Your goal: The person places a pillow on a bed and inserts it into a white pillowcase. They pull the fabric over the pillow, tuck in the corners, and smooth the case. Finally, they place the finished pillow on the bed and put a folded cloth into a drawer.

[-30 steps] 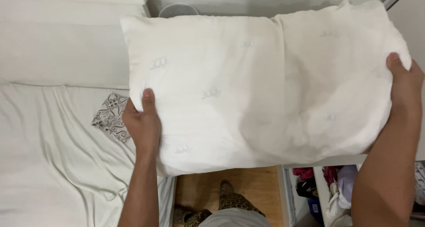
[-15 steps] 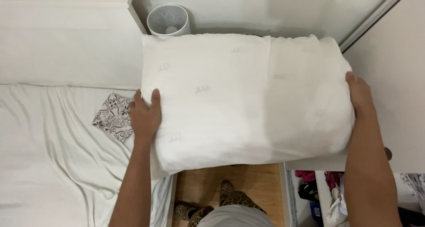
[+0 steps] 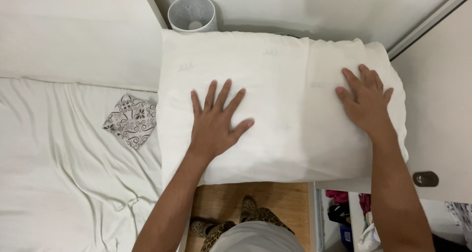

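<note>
Both hands have left the edges of the big white fabric pillow (image 3: 275, 109) and now lie flat on top of it. Left hand (image 3: 215, 123) presses near its centre, fingers spread wide; right hand (image 3: 365, 102) rests toward 3 o'clock, fingers also open. At 9 o'clock a small patterned cloth square (image 3: 131, 120) lies on the white bed sheet (image 3: 59, 183); at 11 o'clock stands a round mesh bin (image 3: 192, 14).

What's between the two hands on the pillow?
Head view: only bare white pillowcase. The left hand and right hand both press flat on the pillow, fingers spread; a faint vertical seam runs down the fabric between them.
</note>
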